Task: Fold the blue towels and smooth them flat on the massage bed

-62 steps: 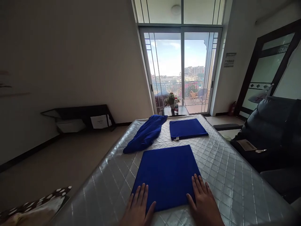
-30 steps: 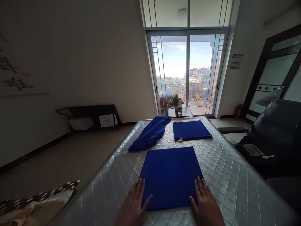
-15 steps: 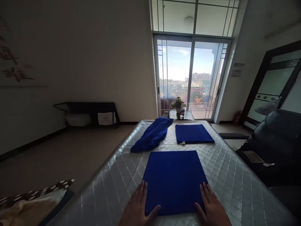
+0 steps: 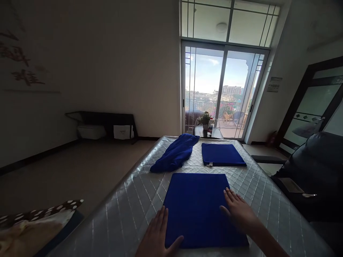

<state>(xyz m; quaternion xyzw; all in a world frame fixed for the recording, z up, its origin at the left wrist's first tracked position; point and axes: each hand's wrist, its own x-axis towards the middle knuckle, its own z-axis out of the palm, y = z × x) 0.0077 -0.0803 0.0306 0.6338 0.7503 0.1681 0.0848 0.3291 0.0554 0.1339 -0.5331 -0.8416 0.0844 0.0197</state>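
Observation:
A flat square of folded blue cloth (image 4: 197, 210) lies in front of me on a quilted silver table cover (image 4: 125, 210). Along its left edge rests my left hand (image 4: 160, 232), fingers stretched forward and thumb over the near left corner. My right hand (image 4: 237, 207) is at the right edge, fingers extended and slightly apart, thumb above the cloth; whether it presses down I cannot tell. Farther back sits a second folded blue cloth (image 4: 223, 154) with a small white tag. A crumpled blue cloth (image 4: 175, 153) lies to its left.
A black armchair (image 4: 318, 171) stands right of the table. Beyond the far edge is a small dark table (image 4: 203, 133) with a potted plant (image 4: 205, 118), before sliding glass doors (image 4: 222, 89). A polka-dot fabric (image 4: 53, 212) shows at lower left, a low black rack (image 4: 107, 119) by the wall.
My right hand has moved forward and up along the cloth's right edge, off the near right corner. My left hand stays in place. The view has tilted slightly.

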